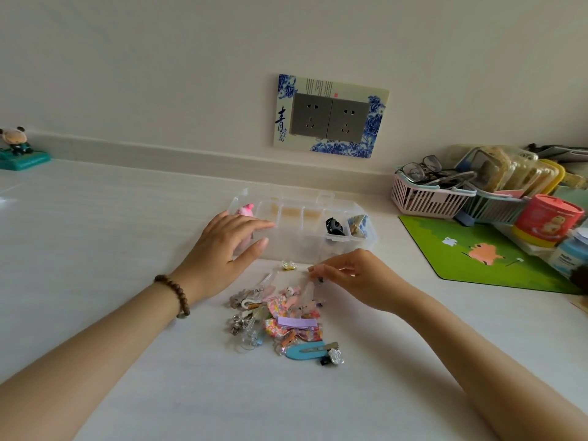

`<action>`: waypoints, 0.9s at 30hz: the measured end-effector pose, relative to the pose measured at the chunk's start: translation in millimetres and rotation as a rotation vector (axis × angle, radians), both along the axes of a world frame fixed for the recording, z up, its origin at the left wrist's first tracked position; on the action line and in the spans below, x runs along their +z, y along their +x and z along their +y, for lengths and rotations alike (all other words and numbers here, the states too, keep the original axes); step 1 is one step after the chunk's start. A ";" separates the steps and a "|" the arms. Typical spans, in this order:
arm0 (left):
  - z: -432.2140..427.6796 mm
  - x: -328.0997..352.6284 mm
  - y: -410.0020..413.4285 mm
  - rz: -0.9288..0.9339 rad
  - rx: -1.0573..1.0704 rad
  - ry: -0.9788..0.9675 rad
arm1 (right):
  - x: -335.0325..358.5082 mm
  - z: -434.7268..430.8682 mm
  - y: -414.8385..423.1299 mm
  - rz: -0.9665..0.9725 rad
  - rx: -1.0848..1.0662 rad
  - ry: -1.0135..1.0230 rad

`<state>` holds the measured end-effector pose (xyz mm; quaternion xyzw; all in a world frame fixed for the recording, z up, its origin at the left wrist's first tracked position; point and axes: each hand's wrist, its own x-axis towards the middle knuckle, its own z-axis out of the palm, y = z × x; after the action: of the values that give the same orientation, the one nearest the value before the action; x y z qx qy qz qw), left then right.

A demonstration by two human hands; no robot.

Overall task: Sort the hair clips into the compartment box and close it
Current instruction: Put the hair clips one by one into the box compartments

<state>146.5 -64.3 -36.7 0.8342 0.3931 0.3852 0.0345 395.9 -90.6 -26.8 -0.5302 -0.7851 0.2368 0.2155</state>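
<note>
Two hands work at a white table (pixel 111 224), where the clear plastic compartment box (pixel 305 246) stands near the wall with its lid folded open behind it. The left hand (pixel 229 249), with a brown bead bracelet (pixel 176 294) at the wrist, rests on the left end of the box with its fingers straight and gripping nothing. Its purpose is judged to be bracing the light box against sliding while items are dropped in. The right hand (pixel 353 276) sits just in front of the box with its fingers curled, pinching a small pale clip (pixel 313 269) at the far edge of the pile; the clip's type cannot be resolved. The mixed pile of hair clips (pixel 280 316) lies on the table between the two forearms, near the box, which keeps each transfer short. It includes a lilac snap clip (pixel 297 323) and a blue oval snap clip (pixel 302 353). A small yellow clip (pixel 289 265) lies apart from the pile, just beside the front wall of the box. Three compartments are occupied, one kind per cell: a pink fluffy clip (pixel 246 210) at the far left, and a black claw clip (pixel 334 226) and a blue-and-beige fabric clip (pixel 358 222) at the right. The middle cells appear vacant. Sorting is judged to be at an early stage, and the lid is not yet closed.
</note>
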 end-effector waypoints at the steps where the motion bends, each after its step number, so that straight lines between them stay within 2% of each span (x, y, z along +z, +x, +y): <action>1: 0.6 -0.4 -0.3 0.001 -0.001 -0.003 | 0.5 0.8 4.3 -0.014 0.025 0.016; 4: 1.4 -1.7 -0.5 0.002 -0.005 -0.002 | 0.2 2.9 12.7 -0.025 0.067 0.029; 10: 1.5 -1.5 -0.4 0.015 -0.001 -0.004 | -6.5 3.6 11.1 0.060 0.009 0.194; 13: 1.6 -0.7 -0.2 0.016 0.002 -0.002 | -4.6 1.2 4.4 0.129 0.001 0.199; 17: 1.9 -1.9 -0.5 -0.001 0.003 0.003 | 22.0 10.7 -12.7 0.464 -0.017 0.199; 19: 2.0 -1.5 -0.1 -0.019 -0.001 -0.006 | 39.9 27.1 -21.5 0.536 -0.030 0.237; 22: 2.5 -1.8 -0.2 -0.015 0.000 -0.013 | 52.3 50.0 -37.0 0.400 -0.032 0.269; 26: 2.0 -1.5 -0.9 0.015 0.008 -0.028 | 46.6 59.5 -44.6 0.062 -0.005 0.276; 27: 2.1 -1.5 -1.2 0.020 0.009 -0.029 | 45.0 56.7 -43.3 0.031 -0.013 0.305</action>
<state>145.3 -62.2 -38.1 0.8355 0.4028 0.3715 0.0408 352.6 -34.0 18.1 -0.4925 -0.8051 0.1216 0.3073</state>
